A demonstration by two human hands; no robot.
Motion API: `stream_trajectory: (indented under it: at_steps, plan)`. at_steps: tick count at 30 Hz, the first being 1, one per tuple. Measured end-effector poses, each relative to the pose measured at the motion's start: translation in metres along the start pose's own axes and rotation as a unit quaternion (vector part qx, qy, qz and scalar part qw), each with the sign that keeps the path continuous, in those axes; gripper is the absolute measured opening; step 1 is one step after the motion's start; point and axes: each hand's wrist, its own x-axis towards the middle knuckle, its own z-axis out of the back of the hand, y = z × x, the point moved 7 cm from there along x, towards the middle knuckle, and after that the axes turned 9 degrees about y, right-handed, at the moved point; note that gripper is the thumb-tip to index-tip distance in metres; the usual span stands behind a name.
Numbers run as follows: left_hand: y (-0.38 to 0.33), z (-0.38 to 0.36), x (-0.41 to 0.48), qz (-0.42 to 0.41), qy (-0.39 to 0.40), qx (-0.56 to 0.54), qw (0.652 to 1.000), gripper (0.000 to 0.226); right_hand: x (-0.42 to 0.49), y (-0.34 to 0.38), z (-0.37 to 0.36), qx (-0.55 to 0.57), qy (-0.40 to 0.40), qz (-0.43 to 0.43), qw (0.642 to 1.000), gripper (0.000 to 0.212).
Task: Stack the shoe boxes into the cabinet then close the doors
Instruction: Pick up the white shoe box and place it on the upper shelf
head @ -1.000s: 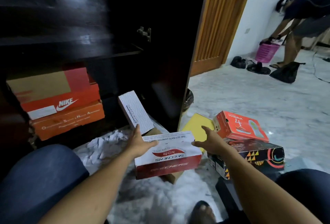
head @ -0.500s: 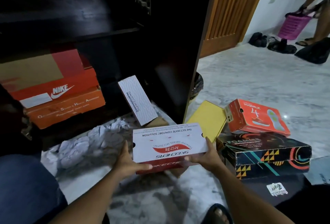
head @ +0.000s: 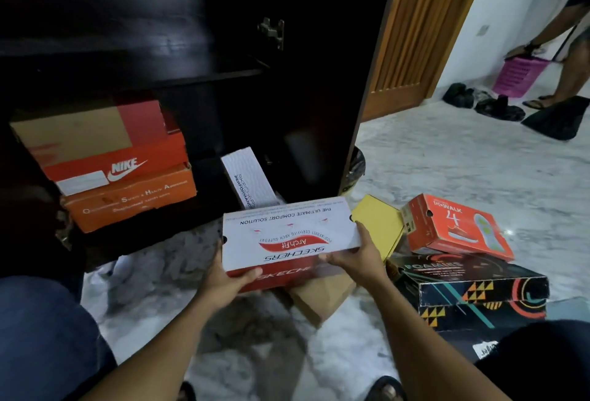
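1. In front of the cabinet [head: 319, 97], left hand [head: 223, 282] and right hand [head: 354, 257] hold the white box [head: 287, 234], fingers [head: 362, 239] curled on its ends.
2. Going in, it could hit the leaning box [head: 249, 177] or slip.

A white and red Skechers box [head: 287, 234], lid closed and print upside down, is gripped at its near corners by the left hand [head: 223, 279] and the right hand [head: 354, 257], over a brown cardboard box [head: 322, 300]. Behind it the dark cabinet [head: 303, 97] is seen open. On its lower shelf, at the left, an orange-red Nike box [head: 105, 151] is stacked on an orange box [head: 134, 202]. A white Skechers Performance box [head: 245, 177] is leaned tilted at the cabinet's front. To the right, a yellow box [head: 380, 225] is seen beside an orange-red Walk box [head: 453, 225], which is set on a black Foamies box [head: 472, 285].
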Motion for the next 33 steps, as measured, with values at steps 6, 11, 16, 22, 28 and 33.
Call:
stream_trajectory:
  at_steps: [6, 11, 16, 22, 28, 33]
  plan:
    - [-0.113, 0.072, -0.015, -0.080, -0.058, 0.005, 0.995, 0.105, -0.008, 0.139, 0.014, -0.080, -0.022, 0.116, 0.990, 0.140]
    - [-0.218, 0.133, -0.019, -0.107, -0.070, 0.005, 0.992, 0.079, -0.015, 0.243, 0.035, -0.080, -0.071, 0.199, 0.974, 0.124]
    - [-0.312, 0.182, 0.007, -0.174, -0.098, 0.013, 0.980, 0.080, 0.010, 0.322, 0.049, -0.104, -0.098, 0.247, 0.959, 0.109]
    - [-0.333, 0.229, 0.092, -0.207, -0.142, 0.014, 0.968, 0.077, 0.100, 0.350, 0.031, -0.092, -0.093, 0.276, 0.952, 0.089]
    - [-0.320, 0.262, 0.162, -0.191, -0.272, 0.004, 0.943, 0.064, 0.175, 0.353, -0.007, -0.081, -0.080, 0.250, 0.961, 0.082]
    - [-0.332, 0.263, 0.197, -0.159, -0.338, 0.039, 0.927, 0.074, 0.204, 0.345, -0.029, -0.051, -0.096, 0.260, 0.960, 0.103]
